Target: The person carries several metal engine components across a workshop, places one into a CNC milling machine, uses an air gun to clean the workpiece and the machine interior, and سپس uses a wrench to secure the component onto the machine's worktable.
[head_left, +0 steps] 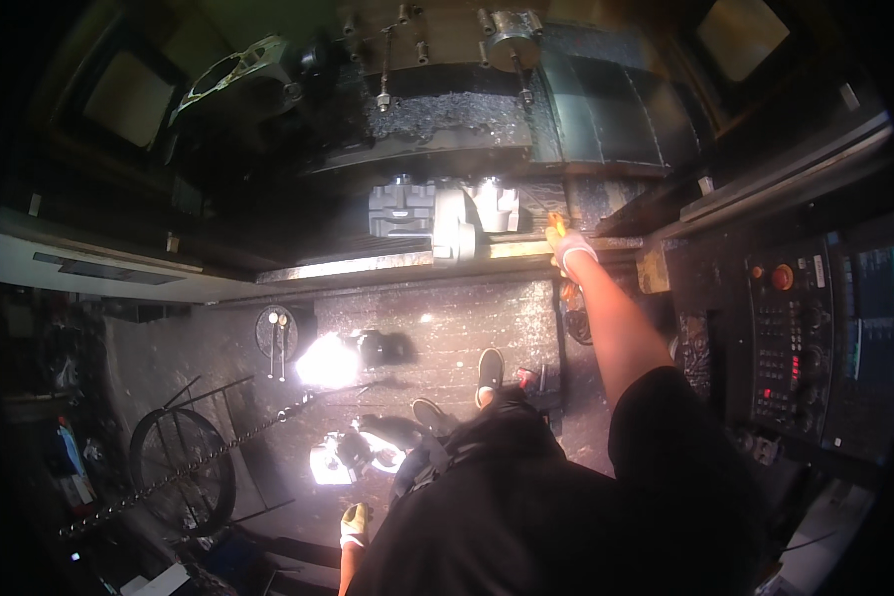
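My right arm stretches forward to the machine's sill, and my gloved right hand (pixel 563 244) is closed around a small orange handheld thing (pixel 557 222); its exact kind is too small to make out. Just left of that hand, a bright metal casting (pixel 495 205) and a grey block-shaped metal part (pixel 401 209) sit along the machine's inner ledge. Between them a pale rounded metal part (pixel 453 226) reaches over the sill (pixel 338 266). Low at my left side hangs my gloved left hand (pixel 354 524), near no part, its fingers too small to read.
Metal chips (pixel 447 117) cover the machine bed, with bolts and clamps behind. A control panel (pixel 790 338) with a red button stands at the right. Shiny metal parts (pixel 333 360) lie on the floor left of my feet. A chain (pixel 209 457) crosses a round wheel-like frame (pixel 183 472).
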